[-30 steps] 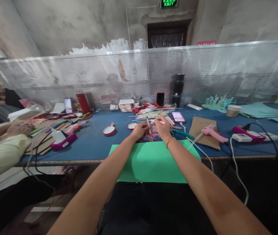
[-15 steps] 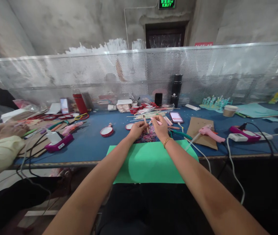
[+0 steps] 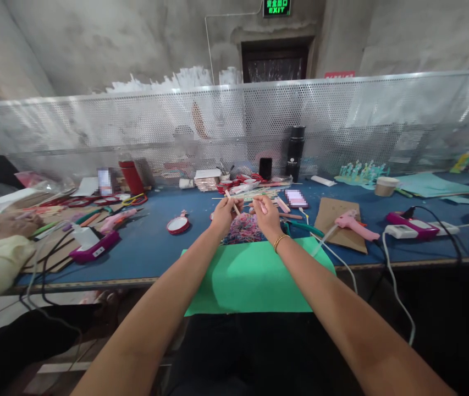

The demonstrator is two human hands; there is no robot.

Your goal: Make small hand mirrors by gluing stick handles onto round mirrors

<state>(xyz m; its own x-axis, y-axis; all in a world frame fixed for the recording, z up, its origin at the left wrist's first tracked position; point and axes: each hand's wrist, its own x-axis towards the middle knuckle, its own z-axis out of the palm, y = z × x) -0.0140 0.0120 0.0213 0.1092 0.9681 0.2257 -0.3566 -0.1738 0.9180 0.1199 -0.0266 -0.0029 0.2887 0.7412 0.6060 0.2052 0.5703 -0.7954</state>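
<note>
Fingers of the left hand point(image 3: 221, 215), mid-frame, pinch a slim pale stick point(image 3: 236, 209), tilted, its top end leaning left. Fingers of the right hand point(image 3: 269, 219), just right of it, close on a small pink piece point(image 3: 264, 208), mostly hidden in the grip. Both hands above a tangle of coloured threads point(image 3: 244, 230) on the blue bench point(image 3: 147, 247). Green sheet point(image 3: 254, 278) under the forearms, lower centre. Red-rimmed disc point(image 3: 177, 225) left of centre. Right of centre: pink glue gun point(image 3: 358, 225) lying on brown cardboard point(image 3: 326, 217). Black bottle point(image 3: 296, 154) upright behind, upper right of the hands.
</note>
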